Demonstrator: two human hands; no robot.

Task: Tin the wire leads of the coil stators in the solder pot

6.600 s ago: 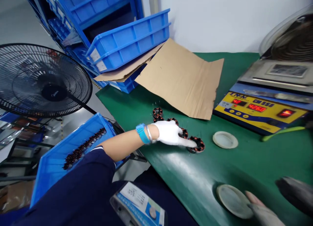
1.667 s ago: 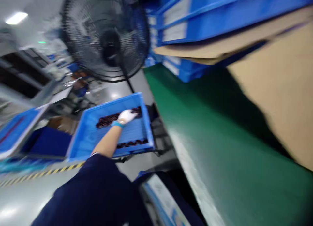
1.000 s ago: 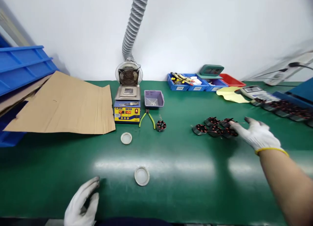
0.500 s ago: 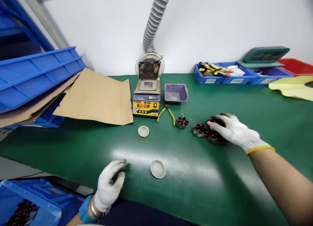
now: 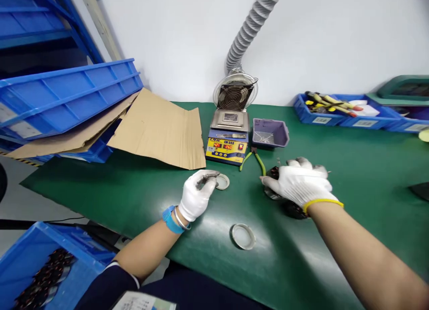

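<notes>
My left hand [image 5: 197,194], in a white glove with grey fingertips, has its thumb and fingers closed at the left rim of a small round pale dish [image 5: 223,182]. The fingers hide part of that rim. A second round dish [image 5: 243,236] lies nearer the front of the bench. My right hand [image 5: 300,181], gloved too, is laid over a cluster of dark motor stators [image 5: 295,209] with copper windings, its thumb at their left side. The palm and fingers hide most of the stators. Green-handled pliers [image 5: 260,163] lie just left of that hand.
Behind stands a yellow-fronted solder pot [image 5: 226,150] under a grey duct hose [image 5: 250,30], with a purple bin [image 5: 286,135] beside it. Cardboard [image 5: 161,131] leans at left. Blue tool bins [image 5: 321,118] line the back right. A blue crate [image 5: 90,256] of stators sits lower left.
My view has turned left. My left hand has moved up and forward to the small dish. My right hand has slid the stators left, up to the one that stood apart near the pliers.
</notes>
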